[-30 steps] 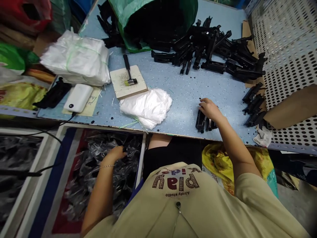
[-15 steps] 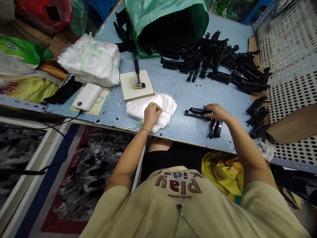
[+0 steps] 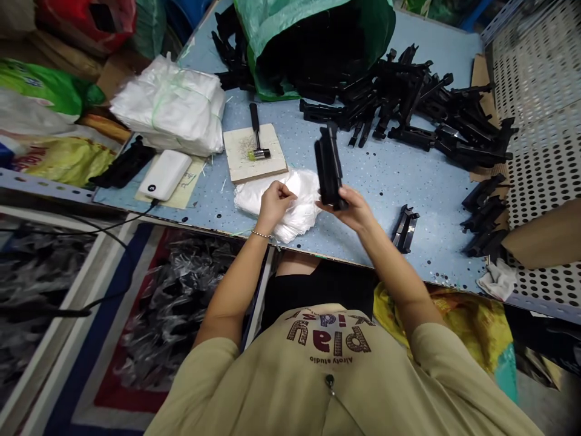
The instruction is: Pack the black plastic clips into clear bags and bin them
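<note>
Bags [image 3: 299, 224] of thin white plastic are laid in a loose stack near the front edge of the table [image 3: 372, 175]. Their top is touched by the left hand [image 3: 273, 207], whose fingers are bunched closely together; whether any film is pinched between the tips cannot be told. By the right hand [image 3: 353, 209], just beside the bags, a black part [image 3: 328, 166] is gripped at its near end between thumb and partly curled fingers, with its far end pointed away from the body. A second part [image 3: 405, 229] is seen lying on the table, to the right of the right hand and apart from it. Just behind the bags a board [image 3: 272, 151] is placed, and a hammer [image 3: 255, 124] is rested on it. Farther left, a white bundle [image 3: 172, 109] is tied with green string, and near it a white device [image 3: 166, 174] is set partly on yellow paper [image 3: 190, 178]. Across the far side, more parts [image 3: 420, 100] are heaped at the mouth of a green bag [image 3: 272, 24].
</note>
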